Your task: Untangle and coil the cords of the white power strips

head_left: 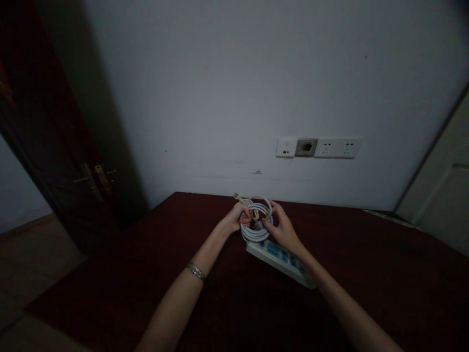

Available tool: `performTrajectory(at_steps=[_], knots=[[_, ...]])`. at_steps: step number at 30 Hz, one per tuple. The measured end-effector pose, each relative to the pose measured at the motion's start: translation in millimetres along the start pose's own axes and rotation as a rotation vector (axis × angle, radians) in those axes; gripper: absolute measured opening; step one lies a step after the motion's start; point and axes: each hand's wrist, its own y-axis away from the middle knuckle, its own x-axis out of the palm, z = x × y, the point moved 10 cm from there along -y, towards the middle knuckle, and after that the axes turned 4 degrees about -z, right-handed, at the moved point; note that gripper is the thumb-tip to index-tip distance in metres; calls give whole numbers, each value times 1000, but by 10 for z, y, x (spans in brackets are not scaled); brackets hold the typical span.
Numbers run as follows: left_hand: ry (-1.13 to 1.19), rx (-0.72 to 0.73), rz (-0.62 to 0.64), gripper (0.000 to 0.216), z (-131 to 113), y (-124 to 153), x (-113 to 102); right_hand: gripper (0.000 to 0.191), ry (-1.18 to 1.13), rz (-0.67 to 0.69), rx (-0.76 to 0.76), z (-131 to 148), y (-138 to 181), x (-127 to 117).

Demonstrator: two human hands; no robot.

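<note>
Near the centre of the frame, we hold a coiled white cable (255,235). The fingers of our left hand (237,218) curl closed around the coil's left side; those of our right hand (284,229) pinch its right side. Just below, the power strip (276,263) slants across the dark red surface (132,264), lower centre.

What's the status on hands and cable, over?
Left hand and right hand on coiled cable. Power strip partly behind right arm. Thin beige cord at coil, possible snag.
</note>
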Motion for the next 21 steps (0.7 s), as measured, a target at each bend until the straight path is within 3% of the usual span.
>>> performTrajectory(at_steps=[5, 10, 17, 21], knots=[[29, -2, 58, 13, -44, 15, 85, 27, -294, 54, 239, -165, 20, 87], [64, 1, 85, 10, -56, 12, 80, 60, -413, 128, 381, -233, 40, 131], [139, 13, 99, 10, -88, 18, 44, 54, -640, 321, 460, -294, 90, 172], [162, 8, 95, 10, -79, 21, 6, 58, -537, 326, 483, -367, 103, 176]])
